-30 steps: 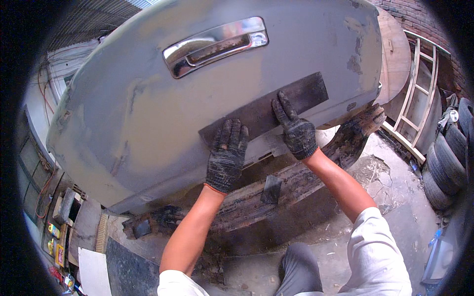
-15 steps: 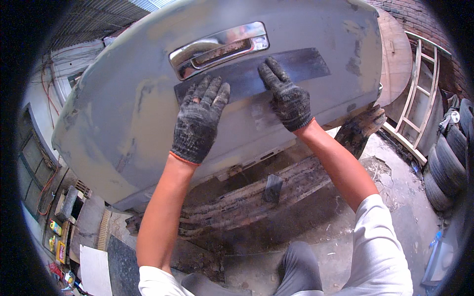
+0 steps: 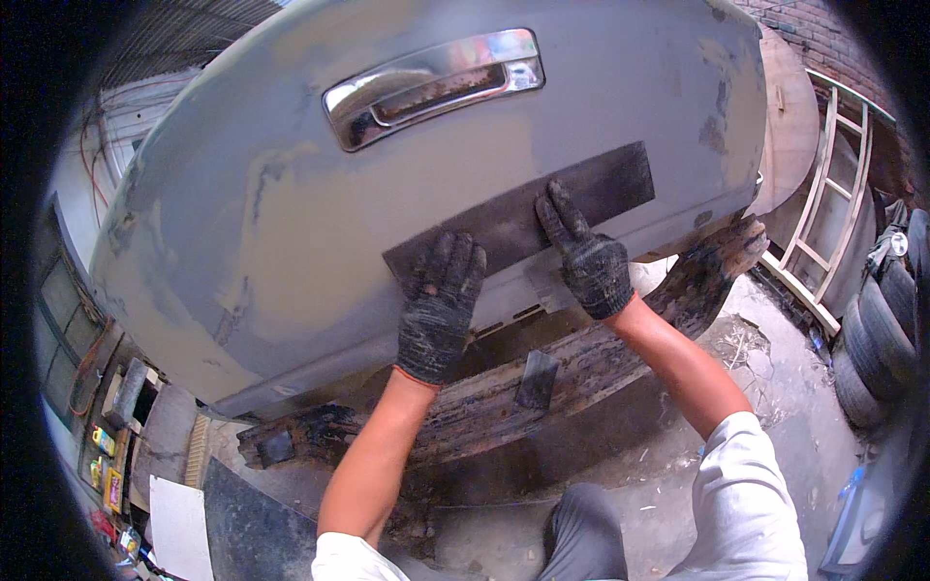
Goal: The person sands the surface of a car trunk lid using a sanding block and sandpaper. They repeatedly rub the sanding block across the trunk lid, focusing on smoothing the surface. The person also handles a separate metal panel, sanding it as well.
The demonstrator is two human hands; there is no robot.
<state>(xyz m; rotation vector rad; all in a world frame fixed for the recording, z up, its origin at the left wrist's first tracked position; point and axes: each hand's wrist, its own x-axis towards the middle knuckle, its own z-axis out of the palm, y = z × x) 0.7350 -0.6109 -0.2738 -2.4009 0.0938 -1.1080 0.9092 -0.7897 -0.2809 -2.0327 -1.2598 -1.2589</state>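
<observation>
The dark sheet (image 3: 513,228) lies slantwise on the lower part of the grey panel (image 3: 436,169), below the chrome handle (image 3: 426,74) and apart from it. The left hand (image 3: 441,305) is spread flat on its left end, fingers outstretched. The right hand (image 3: 588,257) lays 2 fingers on it; whether the others grip its edge, I cannot tell. The sheet's right end reaches past both hands, so it could lift or dig in a corner. Uneven finger pressure might groove the tan patches (image 3: 310,218). A slip off the lower edge could knock knuckles against the worn beam (image 3: 460,416); sliding too high could scrape the handle.
</observation>
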